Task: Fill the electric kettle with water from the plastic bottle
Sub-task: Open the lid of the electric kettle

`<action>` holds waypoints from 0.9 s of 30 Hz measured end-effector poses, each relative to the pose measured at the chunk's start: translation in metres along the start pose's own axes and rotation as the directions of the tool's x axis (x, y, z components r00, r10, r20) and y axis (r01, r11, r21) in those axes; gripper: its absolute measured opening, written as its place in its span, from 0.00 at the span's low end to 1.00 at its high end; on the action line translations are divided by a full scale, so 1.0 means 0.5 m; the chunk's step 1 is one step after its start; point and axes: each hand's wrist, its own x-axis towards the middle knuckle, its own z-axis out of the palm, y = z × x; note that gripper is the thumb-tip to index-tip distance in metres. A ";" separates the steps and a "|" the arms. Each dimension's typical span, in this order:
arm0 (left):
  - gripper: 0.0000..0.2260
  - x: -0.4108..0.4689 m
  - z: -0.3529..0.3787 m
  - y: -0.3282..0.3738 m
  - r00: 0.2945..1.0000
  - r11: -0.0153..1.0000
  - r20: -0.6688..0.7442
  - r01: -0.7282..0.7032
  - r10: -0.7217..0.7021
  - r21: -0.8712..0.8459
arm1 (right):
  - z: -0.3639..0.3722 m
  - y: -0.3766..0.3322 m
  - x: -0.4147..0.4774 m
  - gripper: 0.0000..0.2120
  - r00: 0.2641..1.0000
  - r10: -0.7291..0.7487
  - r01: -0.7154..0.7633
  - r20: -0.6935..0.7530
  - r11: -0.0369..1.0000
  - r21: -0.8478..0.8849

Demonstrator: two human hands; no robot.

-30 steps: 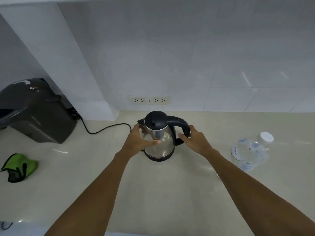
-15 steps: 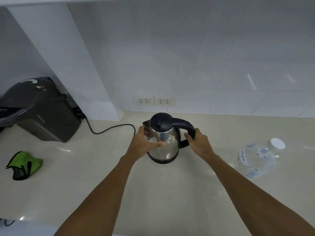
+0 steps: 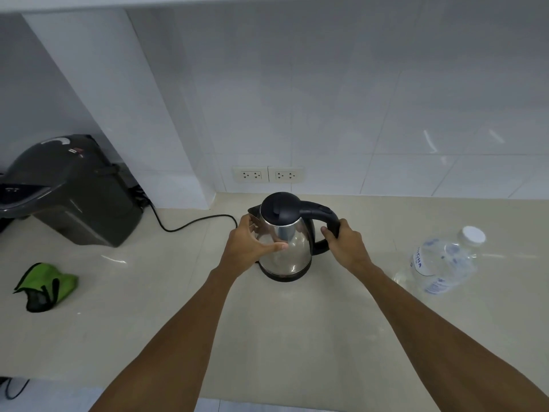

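Note:
A steel electric kettle (image 3: 292, 248) with a black lid and black handle stands upright on the beige counter (image 3: 282, 337), lid down. My left hand (image 3: 248, 246) wraps around the kettle's left side below the spout. My right hand (image 3: 346, 243) grips the black handle on the right. A clear plastic bottle (image 3: 442, 263) with a white cap stands capped on the counter, right of the kettle and apart from both hands.
A dark appliance (image 3: 68, 191) stands at the back left with a black cable (image 3: 190, 224) running toward the kettle. A green and black cloth (image 3: 44, 286) lies at the left. Two wall sockets (image 3: 269, 175) sit behind the kettle. The counter's front edge runs below my forearms.
My right hand has closed from resting beside the handle to gripping it. My left hand stays on the kettle's body. The camera view has shifted slightly; the kettle stays put.

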 end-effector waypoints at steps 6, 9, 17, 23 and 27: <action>0.41 -0.036 -0.019 0.021 1.000 0.999 -0.007 -0.030 0.030 -0.012 | -0.016 -0.018 -0.045 0.16 0.999 -0.007 0.007 -0.032 1.000 -0.001; 0.42 -0.059 -0.028 0.032 0.999 0.999 -0.002 -0.039 0.039 -0.014 | -0.025 -0.027 -0.074 0.16 0.999 -0.014 0.013 -0.046 1.000 -0.009; 0.41 -0.141 -0.054 0.026 0.998 0.998 0.004 -0.058 0.058 -0.036 | -0.024 -0.037 -0.170 0.16 0.998 -0.012 0.011 -0.069 1.000 -0.012; 0.44 -0.222 -0.066 -0.012 0.998 0.998 0.017 -0.052 0.053 -0.041 | 0.002 -0.020 -0.259 0.16 0.997 0.016 -0.018 -0.073 0.999 -0.031; 0.45 -0.276 -0.069 -0.045 0.999 1.000 0.032 -0.017 0.018 -0.025 | 0.030 0.001 -0.316 0.15 0.998 0.034 -0.036 -0.057 0.999 -0.029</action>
